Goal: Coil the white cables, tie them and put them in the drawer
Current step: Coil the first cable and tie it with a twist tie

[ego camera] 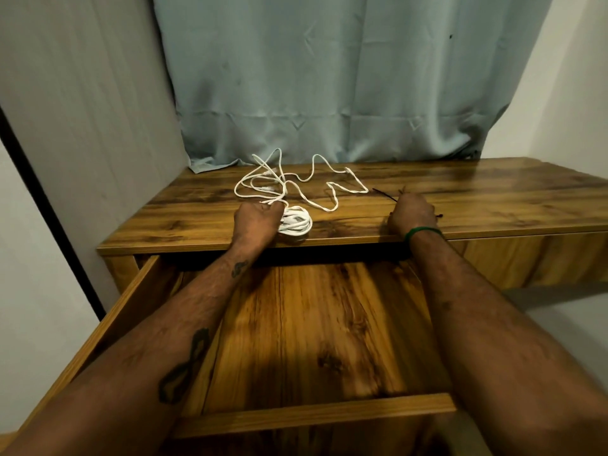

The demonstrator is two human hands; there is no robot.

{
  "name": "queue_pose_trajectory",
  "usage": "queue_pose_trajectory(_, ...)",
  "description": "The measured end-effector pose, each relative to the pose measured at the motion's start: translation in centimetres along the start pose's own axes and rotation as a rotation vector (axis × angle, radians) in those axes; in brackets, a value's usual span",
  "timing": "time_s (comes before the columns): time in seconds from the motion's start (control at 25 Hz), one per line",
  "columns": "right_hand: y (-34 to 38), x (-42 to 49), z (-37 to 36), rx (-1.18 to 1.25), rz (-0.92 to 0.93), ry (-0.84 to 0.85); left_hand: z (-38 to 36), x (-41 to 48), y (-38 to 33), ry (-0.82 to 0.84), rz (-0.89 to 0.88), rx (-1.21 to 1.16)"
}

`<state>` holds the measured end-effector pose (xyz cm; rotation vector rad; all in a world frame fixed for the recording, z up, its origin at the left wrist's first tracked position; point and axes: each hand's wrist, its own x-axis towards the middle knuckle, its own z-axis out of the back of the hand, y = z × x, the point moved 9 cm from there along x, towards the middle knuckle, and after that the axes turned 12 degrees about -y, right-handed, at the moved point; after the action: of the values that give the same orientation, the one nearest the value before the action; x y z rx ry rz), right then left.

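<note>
While the left hand (260, 218) clamps the wound coil (297, 225) down on the bench (493, 199), fingers curled round its left side, the right hand (413, 213) sits knuckles-up over the thin dark ties (384, 193). Its fingers are curled down on them. The fingertips are hidden, so the exact pinch cannot be read.

Step in hand, as judged: pick a tie and bind the coil.
- Lift one tie only and leave the others flat.
- Do not slacken the left grip, or the turns will likely spring open.
- Pass the tie through the centre and round every turn, then twist it snug on the side away from the grip.

Coil: white, several tight turns in a flattened oval, near the front edge of the bench.

Loose cables (286, 179): white, in open tangled loops behind the coil. One strand runs toward the left hand, and I cannot tell whether it joins the coil.

Drawer (316, 414): pulled open below the bench front, with no cable in it yet.
</note>
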<state>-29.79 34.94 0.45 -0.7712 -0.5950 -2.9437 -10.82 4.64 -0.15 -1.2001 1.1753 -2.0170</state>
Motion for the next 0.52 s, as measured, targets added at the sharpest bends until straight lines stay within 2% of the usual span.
queue_pose_trajectory(0.36, 0.6, -0.3, 0.1, 0.047, 0.213, -0.156, -0.4, 1.6, -1.2, -0.013, -0.006, 0.028)
queue_pose_trajectory(0.44, 0.4, 0.1, 1.2, 0.184, 0.205, -0.244, -0.6, 2.1, -1.5, -0.027, 0.052, -0.036)
queue_pose_trajectory(0.52, -0.9, 0.8, 2.6, 0.488, 0.039, -0.292, -0.7, 1.8, -1.2, -0.058, 0.101, -0.078)
